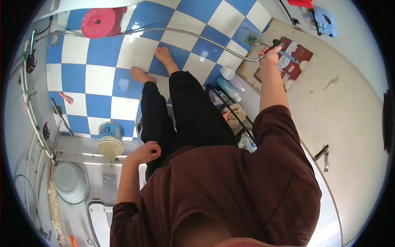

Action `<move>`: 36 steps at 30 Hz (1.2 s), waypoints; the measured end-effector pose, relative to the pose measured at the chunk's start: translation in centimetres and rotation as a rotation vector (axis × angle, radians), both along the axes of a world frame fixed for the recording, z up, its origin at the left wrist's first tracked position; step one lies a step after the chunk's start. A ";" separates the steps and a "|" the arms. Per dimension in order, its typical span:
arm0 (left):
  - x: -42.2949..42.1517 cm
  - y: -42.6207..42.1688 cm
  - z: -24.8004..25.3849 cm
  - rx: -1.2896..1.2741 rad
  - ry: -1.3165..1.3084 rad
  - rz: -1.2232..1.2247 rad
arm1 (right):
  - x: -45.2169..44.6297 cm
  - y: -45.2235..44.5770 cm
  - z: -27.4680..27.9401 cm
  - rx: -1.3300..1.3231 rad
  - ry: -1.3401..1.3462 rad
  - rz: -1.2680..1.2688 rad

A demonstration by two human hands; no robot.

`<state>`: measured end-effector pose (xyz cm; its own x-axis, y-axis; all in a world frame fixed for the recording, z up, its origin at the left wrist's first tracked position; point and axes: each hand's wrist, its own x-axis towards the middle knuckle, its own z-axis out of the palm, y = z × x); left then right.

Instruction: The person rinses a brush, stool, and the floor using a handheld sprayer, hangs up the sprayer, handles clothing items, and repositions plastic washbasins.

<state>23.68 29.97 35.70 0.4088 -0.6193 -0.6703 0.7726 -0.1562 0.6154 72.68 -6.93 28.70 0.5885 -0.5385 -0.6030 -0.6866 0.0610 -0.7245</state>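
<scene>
My right hand reaches out to the upper right, wrapped round a hand shower at the end of a flexible metal shower hose. The dark end of the hand shower shows above my fingers; the rest is mostly hidden by my hand. From there the hose arcs over the floor to the fittings on the left wall. My left hand hangs beside the thigh of my black trousers, its fingers curled, with nothing visible in them. Both my bare feet stand on the tiles.
A red plastic stool stands on the wet blue-and-white tiled floor. A bucket and a grey basin are at left. Bottles line a black rack by my legs. The door with a handle is at right.
</scene>
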 end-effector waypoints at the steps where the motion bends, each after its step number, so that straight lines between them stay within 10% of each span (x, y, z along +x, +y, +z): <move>1: 0.7 0.4 0.4 -0.007 0.003 -0.009 | -0.3 -0.5 0.0 0.008 0.027 -0.042; 18: 0.9 3.1 -0.3 -0.027 0.061 -0.218 | -11.0 -4.3 -1.2 0.499 0.383 -0.264; 31: -1.6 2.6 -0.1 0.092 -0.109 0.079 | -10.5 13.6 -4.5 1.138 0.307 -0.079; 36: -3.2 1.6 -0.2 0.129 -0.104 0.232 | -11.4 20.8 -2.3 0.692 0.142 0.334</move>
<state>20.48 31.52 35.53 0.6006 -0.4133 -0.6845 0.7303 -0.0649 0.6800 61.32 13.91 26.36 0.5457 0.1796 -0.8185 -0.8312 0.2404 -0.5014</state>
